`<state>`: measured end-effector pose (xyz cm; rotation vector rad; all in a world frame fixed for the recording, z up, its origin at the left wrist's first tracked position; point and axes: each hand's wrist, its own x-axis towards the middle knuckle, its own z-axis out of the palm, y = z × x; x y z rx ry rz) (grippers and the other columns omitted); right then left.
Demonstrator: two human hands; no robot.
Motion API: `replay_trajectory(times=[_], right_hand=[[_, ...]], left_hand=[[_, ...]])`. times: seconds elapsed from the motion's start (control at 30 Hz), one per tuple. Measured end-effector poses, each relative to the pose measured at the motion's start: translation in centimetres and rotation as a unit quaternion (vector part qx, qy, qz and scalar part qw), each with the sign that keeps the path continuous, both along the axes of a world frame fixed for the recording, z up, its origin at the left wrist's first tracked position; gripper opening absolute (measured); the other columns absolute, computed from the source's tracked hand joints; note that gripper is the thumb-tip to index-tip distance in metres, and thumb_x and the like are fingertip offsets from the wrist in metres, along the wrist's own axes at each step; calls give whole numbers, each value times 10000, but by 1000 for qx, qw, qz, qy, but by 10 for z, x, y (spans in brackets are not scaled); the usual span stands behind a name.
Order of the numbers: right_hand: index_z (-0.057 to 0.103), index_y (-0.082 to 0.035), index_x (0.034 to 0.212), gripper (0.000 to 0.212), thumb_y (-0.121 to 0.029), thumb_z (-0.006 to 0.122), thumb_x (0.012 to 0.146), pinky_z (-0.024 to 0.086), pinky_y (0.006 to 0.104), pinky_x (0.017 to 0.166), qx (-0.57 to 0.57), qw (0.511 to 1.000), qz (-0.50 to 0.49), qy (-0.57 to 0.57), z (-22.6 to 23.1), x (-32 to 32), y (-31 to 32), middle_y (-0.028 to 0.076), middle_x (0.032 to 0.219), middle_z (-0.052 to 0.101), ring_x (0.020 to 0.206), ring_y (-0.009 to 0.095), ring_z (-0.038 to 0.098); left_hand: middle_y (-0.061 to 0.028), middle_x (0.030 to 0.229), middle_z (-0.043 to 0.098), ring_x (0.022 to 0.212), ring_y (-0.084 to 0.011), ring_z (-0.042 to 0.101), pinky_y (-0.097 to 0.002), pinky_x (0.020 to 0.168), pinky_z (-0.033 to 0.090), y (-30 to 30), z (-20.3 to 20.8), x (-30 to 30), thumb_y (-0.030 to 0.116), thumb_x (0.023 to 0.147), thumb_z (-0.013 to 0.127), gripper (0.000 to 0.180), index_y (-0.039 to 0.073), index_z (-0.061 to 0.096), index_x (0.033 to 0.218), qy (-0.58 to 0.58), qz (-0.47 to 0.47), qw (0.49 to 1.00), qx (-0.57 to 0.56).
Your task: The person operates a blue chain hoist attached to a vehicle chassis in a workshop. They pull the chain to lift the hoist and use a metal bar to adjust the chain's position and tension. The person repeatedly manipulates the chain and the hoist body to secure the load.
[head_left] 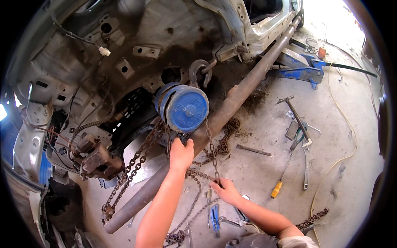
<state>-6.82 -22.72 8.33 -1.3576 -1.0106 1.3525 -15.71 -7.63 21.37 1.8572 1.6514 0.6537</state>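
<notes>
A blue chain hoist [189,108] hangs by its rusty top hook [200,73] beside the stripped car body. My left hand [182,153] is closed right under the hoist's round housing, around a dark part of it that my fingers mostly hide. A hand chain [211,144] drops from the right side of the housing. Lower down, my right hand [224,191] pinches this chain, with the links pulled nearly straight above it. Doubled load chains [134,165] slant from the hoist down to the lower left, by the end of a long rusty steel pipe [244,89].
The car body [165,29] fills the upper left, with a rusty brake caliper [99,161] below. A blue floor jack [297,74] stands at the upper right. On the concrete lie a hammer [294,113], a wrench [306,169], a yellow-handled screwdriver [277,189] and blue locking pliers [215,217].
</notes>
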Motion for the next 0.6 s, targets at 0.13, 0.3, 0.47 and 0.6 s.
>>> replay_trajectory(times=[0.13, 0.3, 0.47, 0.6], right_hand=[[570, 5, 874, 274, -266, 541, 895, 434, 320, 597, 12, 999, 23, 21, -2, -10, 3, 77, 644, 539, 619, 155, 508], [528, -17, 917, 214, -230, 503, 922, 406, 290, 553, -25, 990, 52, 129, 16, -29, -3, 42, 678, 523, 605, 127, 483], [506, -13, 916, 114, -107, 443, 907, 413, 289, 541, 58, 971, 124, 196, 31, -75, 19, 40, 692, 514, 616, 137, 486], [496, -29, 829, 106, -75, 420, 888, 371, 272, 449, 157, 972, 106, 141, 52, -117, 40, 26, 620, 479, 511, 122, 450]], left_hand=[[-307, 1187, 486, 1160, -417, 440, -414, 982, 361, -17, 3, -7, 187, 844, 563, 490, -95, 429, 1221, 69, -70, 991, 95], [-212, 1195, 506, 1113, -376, 490, -405, 939, 405, -60, 0, -19, 160, 845, 575, 448, -20, 458, 1238, 56, -162, 972, 161], [-198, 1118, 562, 977, -324, 583, -392, 833, 461, -71, -16, -17, 248, 876, 567, 424, 1, 480, 1209, -16, -145, 987, 66], [-186, 851, 641, 818, -321, 621, -371, 755, 468, -46, 1, -40, 309, 891, 546, 369, -31, 562, 1032, -45, -84, 995, -27]])
